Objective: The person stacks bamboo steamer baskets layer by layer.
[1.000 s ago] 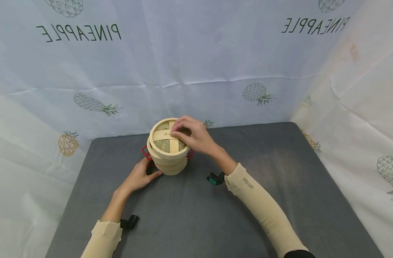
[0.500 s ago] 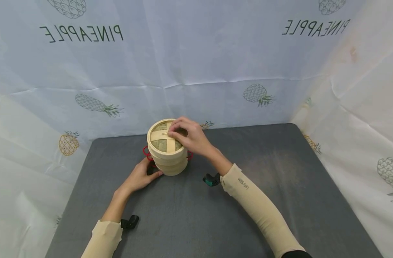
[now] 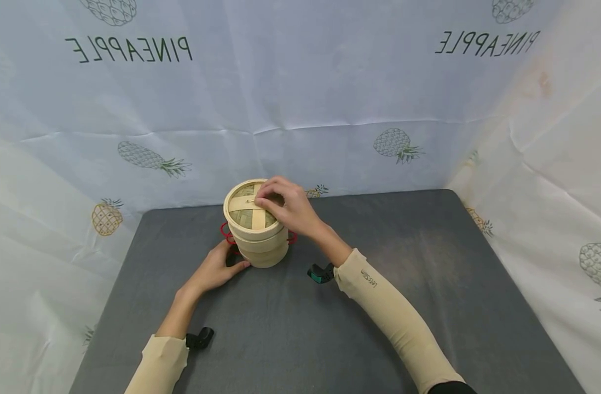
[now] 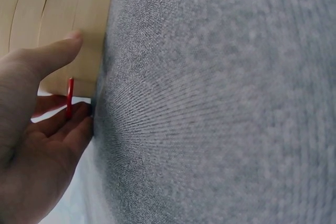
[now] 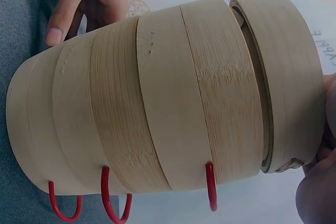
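A stacked bamboo steamer with red wire handles stands at the back middle of the grey table. My right hand rests on its woven lid and pinches the small handle at the lid's centre. In the right wrist view the lid sits slightly off the top tier, with a thin gap showing. My left hand holds the steamer's base. Its thumb presses the wall, and its fingers lie by a red handle.
The grey table top stretches out to the right and front of the steamer. A pale cloth printed with pineapples walls in the back and both sides. A black clip and a green-black clip sit by my sleeves.
The lid has shifted slightly under my right hand, from askew to closer over the stack. My right forearm has drawn a little to the left. My left hand stays at the base.
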Available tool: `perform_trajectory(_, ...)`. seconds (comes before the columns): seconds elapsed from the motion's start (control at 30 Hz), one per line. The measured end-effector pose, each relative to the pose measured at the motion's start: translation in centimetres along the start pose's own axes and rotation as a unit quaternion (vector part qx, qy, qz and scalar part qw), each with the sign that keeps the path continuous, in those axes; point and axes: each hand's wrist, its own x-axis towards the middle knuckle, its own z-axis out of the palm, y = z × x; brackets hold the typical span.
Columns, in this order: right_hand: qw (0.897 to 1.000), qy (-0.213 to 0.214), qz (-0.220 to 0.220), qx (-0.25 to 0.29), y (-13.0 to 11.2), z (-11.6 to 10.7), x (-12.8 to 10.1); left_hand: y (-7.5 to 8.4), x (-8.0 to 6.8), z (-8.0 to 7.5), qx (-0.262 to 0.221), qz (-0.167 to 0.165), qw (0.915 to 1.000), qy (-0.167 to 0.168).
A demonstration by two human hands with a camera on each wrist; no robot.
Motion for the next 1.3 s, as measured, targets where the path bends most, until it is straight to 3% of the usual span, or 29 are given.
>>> perform_trajectory(1.3, 0.999, -0.025, 0.03, -0.016, -0.13, 0.36, -0.22, 0.18, 0.03, -0.11, -0.01, -0.007, 0.9999, -0.004)
